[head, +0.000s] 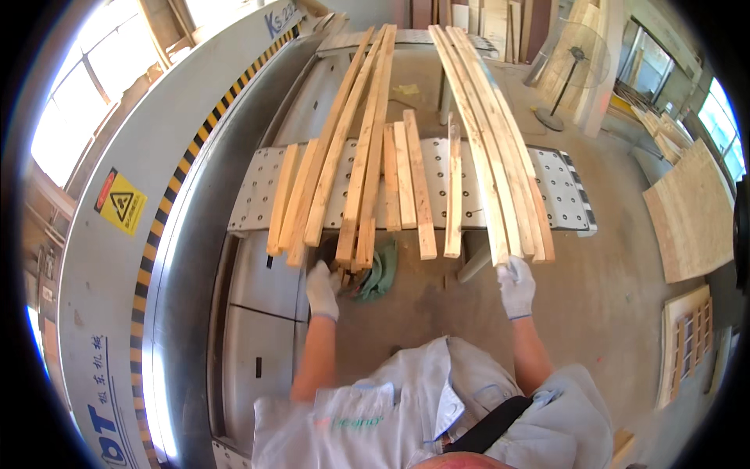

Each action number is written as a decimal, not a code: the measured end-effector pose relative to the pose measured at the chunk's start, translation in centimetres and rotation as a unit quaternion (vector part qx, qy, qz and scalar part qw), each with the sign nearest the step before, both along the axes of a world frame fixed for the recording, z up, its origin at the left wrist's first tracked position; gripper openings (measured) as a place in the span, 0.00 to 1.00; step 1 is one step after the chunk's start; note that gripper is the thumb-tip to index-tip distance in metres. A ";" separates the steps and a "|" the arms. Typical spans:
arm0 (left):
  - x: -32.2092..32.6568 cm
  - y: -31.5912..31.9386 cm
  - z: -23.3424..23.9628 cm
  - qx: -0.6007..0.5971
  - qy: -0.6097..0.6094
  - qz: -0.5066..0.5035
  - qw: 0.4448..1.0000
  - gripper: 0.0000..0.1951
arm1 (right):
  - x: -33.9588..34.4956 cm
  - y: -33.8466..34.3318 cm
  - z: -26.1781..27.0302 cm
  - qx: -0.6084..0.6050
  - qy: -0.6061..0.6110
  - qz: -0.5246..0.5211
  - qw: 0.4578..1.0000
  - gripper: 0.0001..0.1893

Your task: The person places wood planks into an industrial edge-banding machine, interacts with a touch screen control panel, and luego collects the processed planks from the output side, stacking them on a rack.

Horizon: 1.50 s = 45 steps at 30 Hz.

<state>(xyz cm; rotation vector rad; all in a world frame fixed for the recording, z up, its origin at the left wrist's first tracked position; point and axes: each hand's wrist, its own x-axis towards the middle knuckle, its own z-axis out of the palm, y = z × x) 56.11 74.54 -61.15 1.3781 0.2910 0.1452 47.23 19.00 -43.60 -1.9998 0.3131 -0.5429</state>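
Note:
Both my hands wear white work gloves. My right hand (517, 290) is at the near ends of a right-hand group of long wooden strips (489, 140), its fingers closed around one end. My left hand (323, 293) is just below the near ends of the left-hand long strips (351, 176); its fingers are curled and partly hidden, so any hold cannot be made out. Between the two groups lie several short wooden strips (404, 176), and one more short strip (453, 193) lies apart. All rest across a perforated metal support table (436, 158), their near ends overhanging its edge.
A long grey machine beam (111, 281) with black-and-yellow striping and a warning sign (121, 201) runs along the left. Green cloth (378, 272) hangs below the strips. A second support (410, 38) carries their far ends. A pedestal fan (565, 82) and plywood sheet (691, 211) stand right.

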 end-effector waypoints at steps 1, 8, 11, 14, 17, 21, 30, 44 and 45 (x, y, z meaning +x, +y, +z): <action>3.8 -4.6 3.8 -0.158 0.061 0.023 0.985 0.36 | -1.6 -2.3 -1.0 -0.016 0.013 -0.035 0.999 0.23; 10.8 -7.7 11.5 -0.283 0.141 0.112 0.942 0.44 | -2.8 -2.3 -0.7 0.073 0.015 -0.117 0.990 0.18; 12.7 -8.5 11.6 -0.281 0.167 0.127 0.936 0.41 | -1.0 -2.2 -0.3 0.109 -0.014 -0.095 0.989 0.16; 11.6 -3.6 7.8 -0.311 0.118 0.161 0.929 0.35 | 3.3 1.8 3.5 0.121 -0.022 0.014 0.992 0.15; 9.6 -8.5 11.7 -0.298 0.070 0.158 0.939 0.28 | 6.9 2.5 4.0 0.158 -0.039 0.093 0.982 0.15; -0.9 -16.0 27.5 -0.175 -0.057 0.213 0.960 0.20 | 12.5 4.5 4.6 0.185 -0.053 0.204 0.960 0.15; -23.4 -28.0 37.7 0.405 -0.116 0.425 0.801 0.21 | 33.0 12.2 11.2 0.552 0.120 0.414 0.714 0.72; -25.8 -43.3 43.4 0.418 -0.304 0.420 0.746 0.29 | 44.3 4.1 18.9 0.516 0.117 0.453 0.718 0.17; -25.3 -43.8 44.0 0.426 -0.339 0.384 0.745 0.28 | 45.8 0.7 19.4 0.522 0.196 0.536 0.634 0.23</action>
